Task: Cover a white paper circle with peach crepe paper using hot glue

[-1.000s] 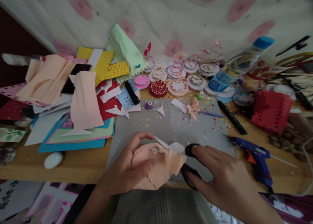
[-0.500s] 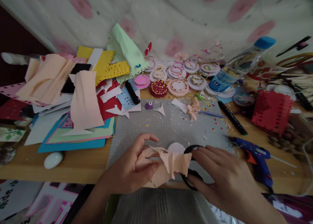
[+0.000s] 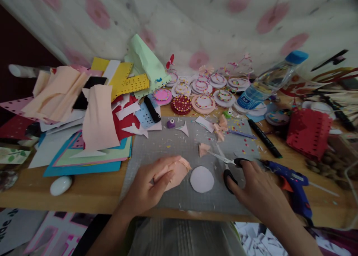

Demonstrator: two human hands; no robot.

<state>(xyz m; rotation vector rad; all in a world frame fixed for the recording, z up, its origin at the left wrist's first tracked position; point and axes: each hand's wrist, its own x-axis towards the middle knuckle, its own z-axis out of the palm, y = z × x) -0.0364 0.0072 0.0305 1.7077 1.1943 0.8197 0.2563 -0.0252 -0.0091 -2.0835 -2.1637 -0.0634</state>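
Folded peach crepe paper (image 3: 179, 174) is pinched in my left hand (image 3: 151, 183) above the grey cutting mat (image 3: 156, 146). My right hand (image 3: 256, 185) has its fingers in the black handles of the scissors (image 3: 226, 161), whose blades are spread apart. Close to the blade tips lies a small cut scrap of peach paper (image 3: 204, 149). Between my hands a white paper disc (image 3: 201, 179) rests flat on the mat. Farther back on the mat sits a crumpled peach paper strip (image 3: 220, 128).
Papers are piled at the left, with a peach sheet (image 3: 99, 118) on top. Several decorated paper discs line the back beside a water bottle (image 3: 268, 84). A black marker (image 3: 264, 138), a blue glue gun (image 3: 291, 177) and a red paper box (image 3: 309, 133) stand at the right.
The scissors moved away from the held paper, to the right and forward, and their blades now show. A cut peach scrap lies on the mat. The white disc is uncovered.
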